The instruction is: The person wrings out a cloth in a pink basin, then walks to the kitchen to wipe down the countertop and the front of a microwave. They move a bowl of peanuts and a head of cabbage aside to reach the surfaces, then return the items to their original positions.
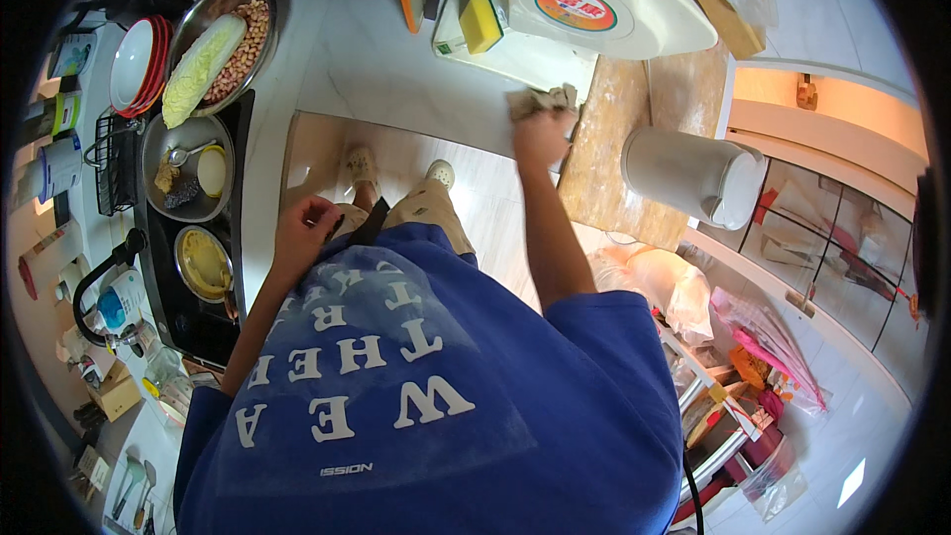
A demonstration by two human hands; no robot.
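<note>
My right hand (541, 140) is pressed on a crumpled greyish-brown cloth (542, 100), at the corner where the white marble-look counter (409, 78) meets a floury wooden board (600, 141). Just beyond the cloth lies the edge of the white base of a large white appliance (631, 7), with a yellow sponge (481, 24) standing on it. My left hand (306, 229) hangs by my waist, fingers loosely curled; whether something small and dark at its fingertips is held, I cannot tell.
A white lidded canister (691, 177) stands on the board. At left are a steel bowl with a napa cabbage (204, 67) and peanuts (245, 44), stacked red-rimmed bowls (135, 67), a pan of seasonings (167, 197) and a black cooktop (178, 323). Bags crowd the lower right.
</note>
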